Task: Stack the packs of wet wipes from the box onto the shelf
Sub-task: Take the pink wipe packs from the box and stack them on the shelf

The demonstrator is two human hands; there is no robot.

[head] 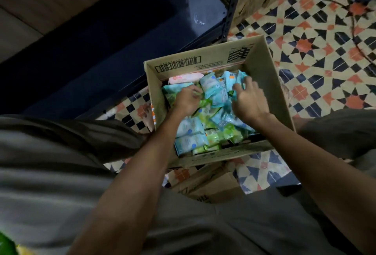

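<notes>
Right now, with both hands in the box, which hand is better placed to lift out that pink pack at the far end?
Left, probably. The left hand sits nearer the pink pack, which lies against the box far wall just beyond its fingers. The right hand is over the blue packs, farther off.

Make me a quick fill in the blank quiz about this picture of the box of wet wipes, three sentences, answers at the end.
1. Both hands reach into an open ____ box.
2. Apart from the blue packs and green packs, a single ____ pack lies by the far wall.
3. The box stands on a patterned ____ floor.

Missing words: cardboard; pink; tiled
</notes>
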